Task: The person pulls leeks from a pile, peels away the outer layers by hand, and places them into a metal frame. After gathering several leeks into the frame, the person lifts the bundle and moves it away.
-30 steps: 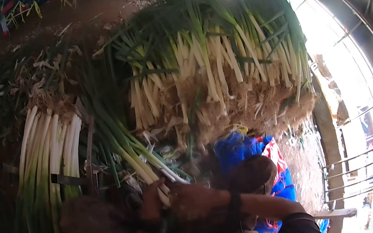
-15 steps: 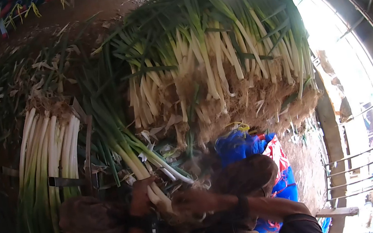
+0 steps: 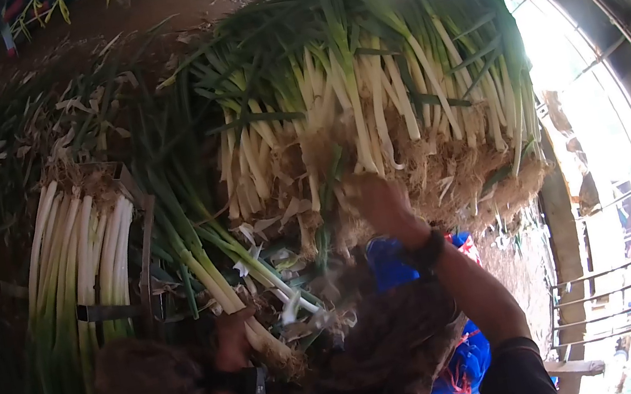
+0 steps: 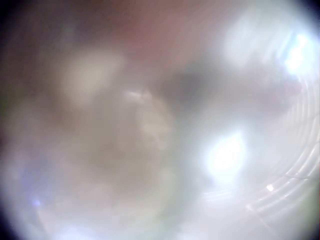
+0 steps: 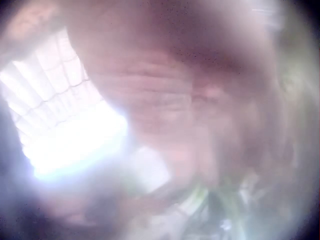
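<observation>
My left hand (image 3: 231, 340) grips a few long green onions (image 3: 271, 346) near their white ends, with the brown roots pointing down to the right. Farther up, my right hand (image 3: 381, 204) is stretched out to the root ends of a large heap of green onions (image 3: 379, 101). Its fingers blur into the roots, and I cannot tell whether they hold anything. The right wrist view shows the hand (image 5: 165, 100) close up and hazy. The left wrist view is too blurred for detail.
A row of cleaned green onions (image 3: 84, 246) lies at the left in a metal frame (image 3: 148, 260). Loose peelings and stalks (image 3: 281, 287) lie beyond my left hand. A blue bag (image 3: 467, 364) is by my right forearm. Wire mesh (image 3: 618, 287) lines the bright right side.
My right hand has left the root ends of the held green onions and moved up and away to the heap. My left hand keeps its grip, shifted slightly left.
</observation>
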`<state>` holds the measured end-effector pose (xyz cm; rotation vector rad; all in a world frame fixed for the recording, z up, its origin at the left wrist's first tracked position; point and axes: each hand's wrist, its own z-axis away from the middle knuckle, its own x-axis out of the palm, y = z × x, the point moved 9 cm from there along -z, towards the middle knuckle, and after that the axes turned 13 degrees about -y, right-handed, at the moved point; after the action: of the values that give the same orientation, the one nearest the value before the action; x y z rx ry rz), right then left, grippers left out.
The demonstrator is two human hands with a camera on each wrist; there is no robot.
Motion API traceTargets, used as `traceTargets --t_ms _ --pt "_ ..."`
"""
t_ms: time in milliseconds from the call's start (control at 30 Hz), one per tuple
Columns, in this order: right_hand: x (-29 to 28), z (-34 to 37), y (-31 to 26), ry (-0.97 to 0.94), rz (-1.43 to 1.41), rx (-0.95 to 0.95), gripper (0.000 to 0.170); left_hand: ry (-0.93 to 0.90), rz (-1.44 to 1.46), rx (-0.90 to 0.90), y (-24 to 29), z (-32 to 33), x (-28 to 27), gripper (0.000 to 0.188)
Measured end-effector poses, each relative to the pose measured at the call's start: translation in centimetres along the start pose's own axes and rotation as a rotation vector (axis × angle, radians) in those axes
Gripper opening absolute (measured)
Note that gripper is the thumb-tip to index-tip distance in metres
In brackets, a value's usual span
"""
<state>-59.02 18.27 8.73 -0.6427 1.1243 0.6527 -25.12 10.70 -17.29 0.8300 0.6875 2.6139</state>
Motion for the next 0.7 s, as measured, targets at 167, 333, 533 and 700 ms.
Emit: traceTargets --t_ms 167,333,533,700 --pt "0.7 -8.0 6.5 0.484 0.395 0.102 0.051 0.0 -0.134 0.063 -0.1 -0.2 -0.2 0.023" --pt "2.0 -12.7 12.1 0.244 0.176 0.27 0.051 0.053 -0.028 0.054 -0.5 -1.0 0.6 0.032" --pt "-9.7 -8.1 15.0 0.32 -1.167 -0.062 0.039 0.043 0.021 0.044 0.0 -1.8 2.9 0.038" --pt "-17.1 0.0 15.5 0.629 -1.361 -0.027 0.035 0.089 -0.022 0.101 -1.1 -3.1 1.8 0.036"
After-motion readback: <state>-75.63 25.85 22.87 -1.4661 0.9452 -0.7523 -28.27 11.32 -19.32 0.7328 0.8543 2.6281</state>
